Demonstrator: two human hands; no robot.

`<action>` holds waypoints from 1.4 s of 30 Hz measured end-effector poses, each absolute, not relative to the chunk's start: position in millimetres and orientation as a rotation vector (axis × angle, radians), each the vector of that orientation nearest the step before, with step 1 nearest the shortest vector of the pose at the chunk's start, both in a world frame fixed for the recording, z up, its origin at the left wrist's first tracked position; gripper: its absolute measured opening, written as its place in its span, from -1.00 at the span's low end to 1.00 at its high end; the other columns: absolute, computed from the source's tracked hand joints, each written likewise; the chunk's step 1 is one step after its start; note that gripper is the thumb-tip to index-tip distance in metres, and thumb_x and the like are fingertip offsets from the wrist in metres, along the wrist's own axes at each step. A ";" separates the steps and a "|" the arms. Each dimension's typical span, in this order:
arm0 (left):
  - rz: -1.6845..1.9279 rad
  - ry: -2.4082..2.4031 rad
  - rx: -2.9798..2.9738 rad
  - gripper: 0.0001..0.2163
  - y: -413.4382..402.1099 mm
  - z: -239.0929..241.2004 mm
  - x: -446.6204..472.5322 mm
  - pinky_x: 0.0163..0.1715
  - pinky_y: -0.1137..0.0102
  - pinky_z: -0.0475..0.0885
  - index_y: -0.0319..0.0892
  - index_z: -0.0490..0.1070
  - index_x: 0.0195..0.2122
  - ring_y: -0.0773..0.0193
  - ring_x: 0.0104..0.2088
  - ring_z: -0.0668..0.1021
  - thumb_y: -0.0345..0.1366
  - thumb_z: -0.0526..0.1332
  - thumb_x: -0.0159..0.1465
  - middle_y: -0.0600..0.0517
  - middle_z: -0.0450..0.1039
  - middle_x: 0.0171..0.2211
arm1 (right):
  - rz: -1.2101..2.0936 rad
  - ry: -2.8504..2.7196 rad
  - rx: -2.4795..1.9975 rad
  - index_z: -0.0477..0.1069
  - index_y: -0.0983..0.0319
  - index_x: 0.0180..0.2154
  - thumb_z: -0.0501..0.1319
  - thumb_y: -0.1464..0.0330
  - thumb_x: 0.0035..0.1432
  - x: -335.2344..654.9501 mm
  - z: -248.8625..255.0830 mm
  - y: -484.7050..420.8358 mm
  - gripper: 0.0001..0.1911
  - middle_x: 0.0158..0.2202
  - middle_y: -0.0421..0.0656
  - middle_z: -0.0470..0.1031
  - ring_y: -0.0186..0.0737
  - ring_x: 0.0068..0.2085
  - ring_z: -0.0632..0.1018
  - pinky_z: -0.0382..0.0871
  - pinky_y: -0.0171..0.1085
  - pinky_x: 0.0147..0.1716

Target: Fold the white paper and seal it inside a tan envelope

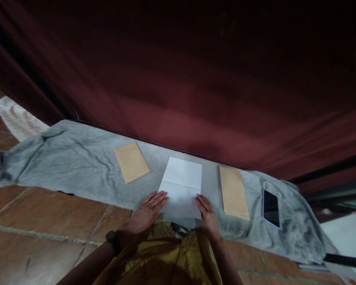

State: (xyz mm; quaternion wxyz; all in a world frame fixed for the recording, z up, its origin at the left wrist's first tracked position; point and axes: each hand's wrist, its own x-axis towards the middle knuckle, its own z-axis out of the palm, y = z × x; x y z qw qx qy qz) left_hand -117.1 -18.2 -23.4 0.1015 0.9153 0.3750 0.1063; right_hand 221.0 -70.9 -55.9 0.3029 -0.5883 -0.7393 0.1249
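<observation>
A white sheet of paper (181,186) with a crease across its middle lies flat on the grey cloth (89,170). My left hand (150,209) rests on its lower left edge, fingers stretched out flat. On the lower right edge lies my right hand (206,211), its fingers also extended. To the left of the paper is a brown envelope (132,162), set at a slant. Another brown envelope or small stack of them (233,192) lies to the right of the paper.
A phone (271,208) with a dark screen lies on the cloth at the right. Dark red curtain (178,99) hangs right behind the cloth-covered surface. Tiled floor (41,213) shows in front. A striped cloth (19,118) is at far left, white sheets (348,237) at far right.
</observation>
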 end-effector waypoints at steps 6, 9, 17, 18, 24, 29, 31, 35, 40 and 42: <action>0.370 1.105 2.538 -0.33 -6.3 -22.5 -96.3 0.41 0.14 0.19 -0.01 0.33 0.32 0.22 0.38 0.31 -0.63 0.09 0.20 0.04 0.25 0.39 | 0.345 -1.911 -1.570 0.46 0.10 0.22 0.05 0.66 0.12 225.6 -47.4 -59.5 -0.30 0.28 -0.10 0.45 -0.06 0.32 0.42 0.34 0.11 0.31; 0.405 1.075 2.447 -0.25 -2.9 -18.0 -106.7 0.38 0.15 0.26 0.04 0.34 0.31 0.24 0.35 0.36 -0.66 0.10 0.11 0.08 0.32 0.35 | 0.378 -1.916 -1.551 0.51 0.09 0.17 0.03 0.67 0.09 230.1 -51.3 -65.5 -0.30 0.24 -0.12 0.49 -0.08 0.30 0.44 0.33 0.14 0.31; 0.326 0.981 2.312 -0.29 1.7 17.6 -116.8 0.42 0.03 0.10 0.06 0.41 0.27 0.18 0.39 0.30 -0.61 0.09 0.10 0.12 0.28 0.36 | 0.616 -1.595 -1.641 0.50 0.14 0.17 -0.02 0.53 0.22 230.9 -29.9 -66.0 -0.42 0.18 -0.11 0.55 -0.12 0.21 0.53 0.35 0.06 0.30; 0.352 0.987 2.308 -0.30 2.3 18.0 -106.3 0.42 0.03 0.11 0.05 0.36 0.31 0.17 0.40 0.27 -0.58 0.10 0.14 0.11 0.26 0.38 | 0.627 -1.486 -1.676 0.44 0.15 0.23 -0.01 0.45 0.30 219.5 -25.7 -60.3 -0.46 0.20 -0.09 0.53 -0.10 0.22 0.52 0.36 0.06 0.30; 0.582 1.261 2.515 -0.34 2.2 -24.8 -17.6 0.41 -0.03 0.11 -0.30 -0.06 0.48 0.08 0.45 0.14 -0.50 -0.03 0.33 -0.26 0.06 0.44 | 0.657 -1.613 -1.580 0.22 0.19 0.37 -0.09 0.21 0.47 127.4 -28.8 -23.7 -0.46 0.41 -0.06 0.23 -0.12 0.42 0.25 0.18 0.07 0.39; 0.468 1.386 2.641 -0.40 3.5 -44.2 -5.6 0.42 0.00 0.06 -0.35 0.07 0.44 0.02 0.45 0.14 -0.43 0.01 0.35 -0.26 0.11 0.43 | 0.372 -1.887 -1.744 0.12 0.29 0.40 -0.09 0.21 0.49 124.4 -44.6 -29.6 -0.43 0.44 0.08 0.15 -0.01 0.45 0.18 0.02 0.21 0.41; 0.484 1.452 2.609 -0.45 4.5 -40.3 -13.3 0.43 0.04 0.06 -0.38 0.13 0.41 0.03 0.45 0.16 -0.36 -0.01 0.40 -0.27 0.12 0.43 | 0.273 -1.909 -1.778 0.11 0.29 0.41 -0.08 0.20 0.49 137.5 -48.3 -35.4 -0.42 0.44 0.09 0.14 0.02 0.44 0.18 0.02 0.21 0.40; 0.521 1.557 2.544 -0.45 7.7 -32.6 -27.2 0.42 0.05 0.10 -0.40 0.17 0.39 -0.01 0.44 0.18 -0.19 -0.01 0.46 -0.29 0.13 0.42 | 0.160 -1.851 -1.833 0.10 0.29 0.42 -0.07 0.14 0.50 161.3 -53.4 -40.9 -0.39 0.43 0.12 0.16 0.08 0.42 0.23 0.03 0.20 0.39; 0.521 1.686 2.469 -0.43 9.3 -33.3 -40.8 0.42 0.01 0.08 -0.42 0.17 0.39 -0.05 0.43 0.20 -0.17 -0.02 0.46 -0.31 0.14 0.41 | 0.024 -1.813 -1.880 0.05 0.27 0.45 -0.05 0.13 0.50 182.8 -61.4 -46.5 -0.37 0.42 0.12 0.17 0.13 0.40 0.27 0.05 0.19 0.37; 0.524 1.732 2.455 -0.44 9.3 -33.3 -45.9 0.41 -0.01 0.07 -0.42 0.18 0.39 -0.06 0.42 0.22 -0.18 -0.04 0.46 -0.31 0.15 0.40 | -0.032 -1.817 -1.908 0.05 0.28 0.45 -0.05 0.14 0.50 188.5 -64.4 -50.0 -0.37 0.42 0.12 0.18 0.12 0.40 0.27 0.05 0.18 0.37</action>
